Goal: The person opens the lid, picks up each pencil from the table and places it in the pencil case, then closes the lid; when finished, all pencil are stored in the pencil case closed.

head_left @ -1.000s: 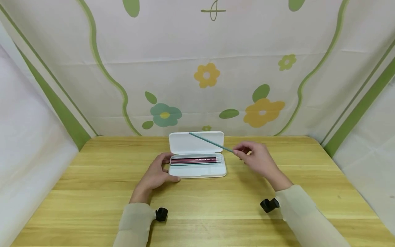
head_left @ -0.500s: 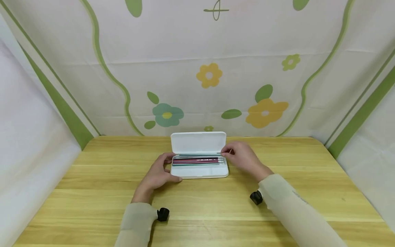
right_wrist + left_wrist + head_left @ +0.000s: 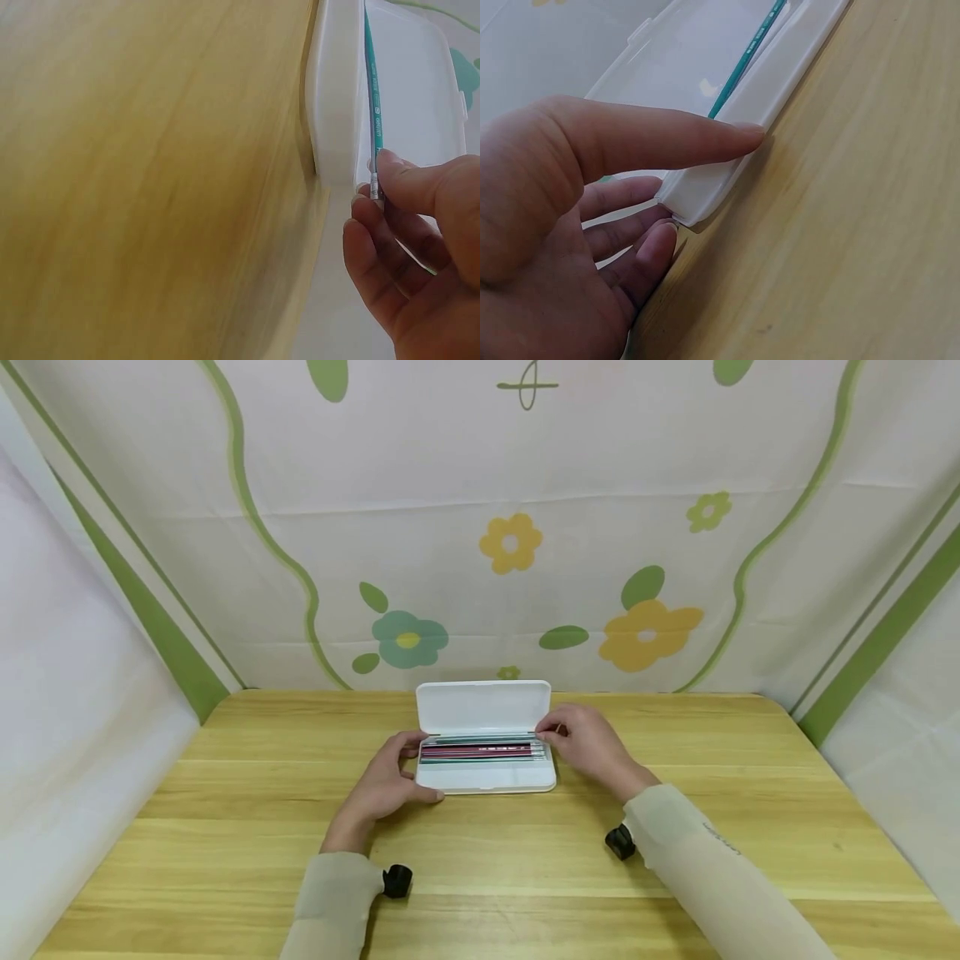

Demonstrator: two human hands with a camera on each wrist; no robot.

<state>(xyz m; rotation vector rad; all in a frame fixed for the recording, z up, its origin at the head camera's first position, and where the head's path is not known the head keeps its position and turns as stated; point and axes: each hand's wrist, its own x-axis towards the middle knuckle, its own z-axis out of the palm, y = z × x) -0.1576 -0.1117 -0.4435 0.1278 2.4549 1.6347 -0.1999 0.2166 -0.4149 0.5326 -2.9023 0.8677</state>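
A white pencil case [image 3: 486, 780] lies with its lid [image 3: 483, 707] raised at the back. Dark red and green pencils [image 3: 476, 751] lie lengthwise inside it. My left hand [image 3: 381, 781] holds the case's left end, thumb along the front rim and fingers round the far side. At the right end, my right hand [image 3: 588, 745] pinches a green pencil [image 3: 375, 105] near its end between thumb and fingers. That pencil lies along the back of the case, just in front of the lid, its held end at the case's right edge.
The case stands near the back of a wooden table [image 3: 510, 877]. Behind it hangs a pale cloth [image 3: 450, 460] with printed flowers, and white cloth also hangs at both sides. A small black camera [image 3: 621, 842] sits at the right wrist.
My right hand has moved left and lowered the green pencil from a slant above the lid into the back of the case. The left hand keeps its hold on the case.
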